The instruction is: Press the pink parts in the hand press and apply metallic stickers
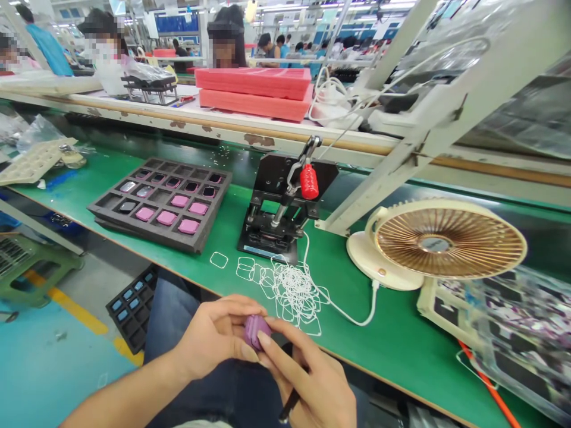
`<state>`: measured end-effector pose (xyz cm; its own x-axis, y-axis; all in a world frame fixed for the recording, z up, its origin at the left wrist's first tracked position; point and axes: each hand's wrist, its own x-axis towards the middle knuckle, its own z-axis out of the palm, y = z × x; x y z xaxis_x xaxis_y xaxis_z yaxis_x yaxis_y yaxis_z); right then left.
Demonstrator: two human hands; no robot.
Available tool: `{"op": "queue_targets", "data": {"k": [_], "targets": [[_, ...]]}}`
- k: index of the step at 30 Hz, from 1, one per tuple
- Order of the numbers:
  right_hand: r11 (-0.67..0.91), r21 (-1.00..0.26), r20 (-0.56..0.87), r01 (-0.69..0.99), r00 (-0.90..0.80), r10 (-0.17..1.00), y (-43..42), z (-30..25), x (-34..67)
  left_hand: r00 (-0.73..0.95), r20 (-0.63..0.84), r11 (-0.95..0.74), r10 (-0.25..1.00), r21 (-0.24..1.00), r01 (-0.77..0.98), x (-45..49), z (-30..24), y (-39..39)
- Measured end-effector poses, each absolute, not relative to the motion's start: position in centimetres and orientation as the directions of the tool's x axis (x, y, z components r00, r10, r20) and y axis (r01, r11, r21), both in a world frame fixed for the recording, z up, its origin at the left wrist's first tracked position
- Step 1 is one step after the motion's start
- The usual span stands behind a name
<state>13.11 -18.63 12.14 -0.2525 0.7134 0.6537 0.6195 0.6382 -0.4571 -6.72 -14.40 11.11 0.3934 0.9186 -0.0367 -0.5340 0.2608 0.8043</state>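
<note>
Over my lap, in front of the bench edge, I hold a small purple square case with rounded corners (pixel 255 331). The fingers and thumb of my left hand (pixel 214 336) close round its left side. My right hand (pixel 314 377) presses its thumb and forefinger on the right side. A thin dark tool like a pen (pixel 289 406) is tucked in the right palm; its tip is hidden. Just beyond my hands lies a tangled heap of thin white square rings (pixel 297 288), with a single ring (pixel 219 260) apart to the left.
A black compartment tray (pixel 196 241) holds several purple and dark cases at the left. Behind the rings stands a black press (pixel 272 223) with a red handle (pixel 308 181). A cream fan (pixel 450 241) is at the right. Another tray (pixel 134 309) sits below the bench.
</note>
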Motion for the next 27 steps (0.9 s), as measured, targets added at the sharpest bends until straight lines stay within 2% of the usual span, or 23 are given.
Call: {"op": "queue_targets", "data": {"k": [8, 12, 14, 17, 20, 23, 27], "targets": [[0.654, -0.376, 0.655, 0.656, -0.311, 0.688, -18.7, 10.6, 13.0, 0.346, -0.002, 0.192, 0.938, 0.836, -0.513, -6.7, 11.2, -13.8], [0.621, -0.343, 0.677, 0.705, -0.272, 0.683, -18.3, 9.2, 12.5, 0.332, 0.030, 0.133, 0.943, 0.880, -0.456, -6.5, 11.5, -13.8], [0.607, -0.339, 0.695, 0.719, -0.243, 0.676, -17.9, 8.9, 12.2, 0.296, -0.016, 0.146, 0.955, 0.894, -0.423, -6.1, 11.4, -13.9], [0.557, -0.476, 0.672, 0.681, -0.126, 0.729, -17.3, 9.2, 11.8, 0.198, -0.140, 0.206, 0.970, 0.906, -0.369, -5.8, 10.9, -14.1], [0.478, -0.645, 0.522, 0.596, -0.114, 0.845, -16.9, 10.3, 11.7, 0.167, -0.132, 0.187, 0.977, 0.905, -0.382, -5.8, 10.3, -14.1], [0.532, -0.640, 0.472, 0.554, -0.264, 0.841, -16.7, 11.1, 11.9, 0.195, -0.086, 0.161, 0.977, 0.896, -0.414, -5.9, 10.0, -13.9], [0.606, -0.616, 0.560, 0.504, -0.261, 0.786, -16.7, 11.1, 11.9, 0.198, 0.016, 0.079, 0.980, 0.883, -0.463, -5.4, 10.1, -13.7]]}}
